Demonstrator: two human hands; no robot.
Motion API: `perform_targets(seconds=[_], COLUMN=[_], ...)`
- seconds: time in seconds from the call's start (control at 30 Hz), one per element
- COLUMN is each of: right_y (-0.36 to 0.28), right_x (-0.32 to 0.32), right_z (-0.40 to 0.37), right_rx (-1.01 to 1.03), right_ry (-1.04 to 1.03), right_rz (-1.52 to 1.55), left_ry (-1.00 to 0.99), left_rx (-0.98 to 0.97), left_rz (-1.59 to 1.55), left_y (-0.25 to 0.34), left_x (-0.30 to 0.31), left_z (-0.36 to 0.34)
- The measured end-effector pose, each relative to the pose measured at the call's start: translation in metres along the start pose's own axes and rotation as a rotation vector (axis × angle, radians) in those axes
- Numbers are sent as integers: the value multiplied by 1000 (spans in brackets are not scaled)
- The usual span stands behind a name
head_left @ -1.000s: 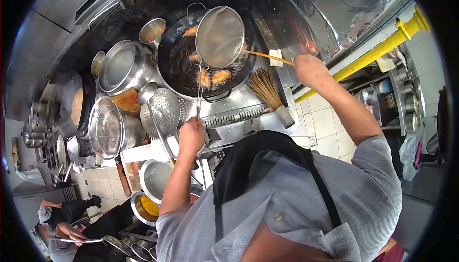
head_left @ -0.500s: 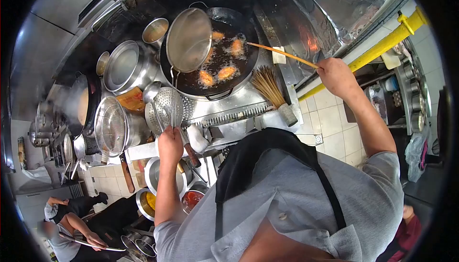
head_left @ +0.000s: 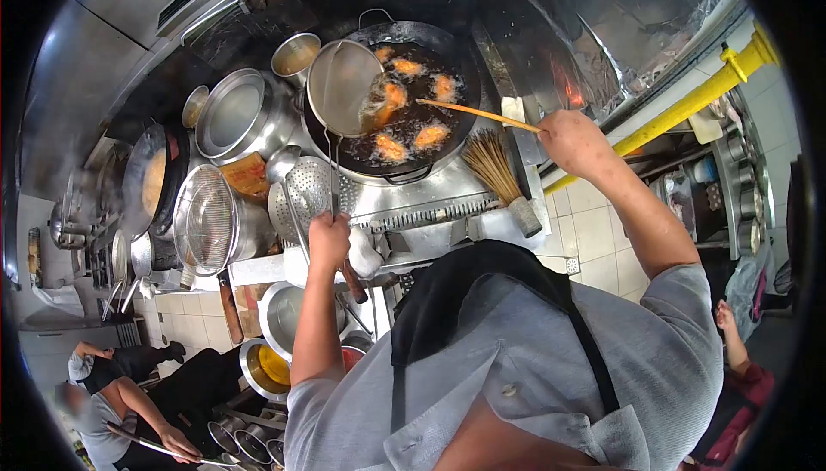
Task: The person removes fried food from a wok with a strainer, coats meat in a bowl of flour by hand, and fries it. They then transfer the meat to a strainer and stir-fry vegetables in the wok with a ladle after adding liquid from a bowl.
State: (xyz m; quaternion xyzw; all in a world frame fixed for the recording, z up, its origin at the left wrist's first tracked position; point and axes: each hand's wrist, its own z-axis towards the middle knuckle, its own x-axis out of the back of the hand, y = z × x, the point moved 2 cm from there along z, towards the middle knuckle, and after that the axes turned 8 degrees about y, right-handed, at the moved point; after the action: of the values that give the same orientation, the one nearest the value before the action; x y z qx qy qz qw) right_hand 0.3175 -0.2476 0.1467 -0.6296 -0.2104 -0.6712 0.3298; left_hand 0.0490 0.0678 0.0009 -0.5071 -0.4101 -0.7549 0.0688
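Note:
My left hand [head_left: 329, 241] is closed round the handle of a round fine-mesh strainer [head_left: 341, 84]. The strainer's basket hangs over the left side of a black wok [head_left: 430, 34] of dark bubbling oil, its right rim at the oil. Several orange-brown fried pieces [head_left: 432, 135] float there, and one fried piece [head_left: 393, 97] lies against the strainer's rim. My right hand [head_left: 572, 140] grips long wooden chopsticks [head_left: 482, 113], seen almost as one stick. Their tips point left over the oil, near that piece. The strainer hides part of the wok.
Left of the wok stand a steel pot [head_left: 234, 114], a wire-mesh basket [head_left: 204, 220] and a perforated ladle [head_left: 297, 191]. A bamboo brush [head_left: 495, 166] lies at the wok's right front. Yellow pipe [head_left: 688, 101] runs along the right. Co-workers [head_left: 129, 419] are at lower left and lower right.
The strainer has come down towards the oil, and a fried piece now shows at its rim. The chopstick tips have moved left and lower, with my right hand shifting left.

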Motion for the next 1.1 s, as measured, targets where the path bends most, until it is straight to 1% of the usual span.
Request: perform_targets(seconds=[0.07,0.13,0.17,0.2,0.23,0.37,0.43,0.5,0.63,0.77,0.8,0.83,0.87,0.93,0.97,1.0,1.07,1.1], right_y=[-2,-3,-3,-4,-4,-9,-10,-12,-15,-16,-18,-19,-14,7,18,16,13,22], right_x=[-1,-2,-4,-7,-8,-8,-10,-8,-7,-2,4,8,6,-2,-10,-7,-4,-15], right_z=[7,18,23,29,34,55,60,60,56,48,45,44,44,43,42,40,27,21], right_rx=[18,-91,-86,-108,-130,-143,-133,-132,-163,-119,-114,-106,-90,-84,-63,-53,-161,-158], right_ry=[-8,-50,-50,-9,32,-7,-65,-64,-105,-97,-30,36,33,79,148,154,83,49], right_rz=[-17,-27,-32,-45,-58,-115,-140,-134,-140,-135,-89,-42,-41,-70,-92,-94,166,169], left_ry=[-293,-315,-332,-329,-367,-458,-454,-451,-444,-421,-410,-292,-174,-126,-48,31,71,97], left_rx=[579,594,605,607,638,677,683,695,645,596,604,361,123,108,72,36,59,79], left_rz=[-725,-762,-795,-801,-817,-856,-868,-877,-838,-791,-793,-541,-285,-226,-166,-105,-106,-104], left_y=[-1,2,4,5,6,14,12,11,16,7,5,4,5,14,20,24,29,30], left_x=[1,1,1,1,-1,-2,-6,-9,-6,-11,-10,-5,-1,9,14,17,20,22], left_z=[-4,-8,-9,-9,-9,-9,-9,-10,-10,-13,-15,-15,-16,-19,-21,-22,-22,-22])
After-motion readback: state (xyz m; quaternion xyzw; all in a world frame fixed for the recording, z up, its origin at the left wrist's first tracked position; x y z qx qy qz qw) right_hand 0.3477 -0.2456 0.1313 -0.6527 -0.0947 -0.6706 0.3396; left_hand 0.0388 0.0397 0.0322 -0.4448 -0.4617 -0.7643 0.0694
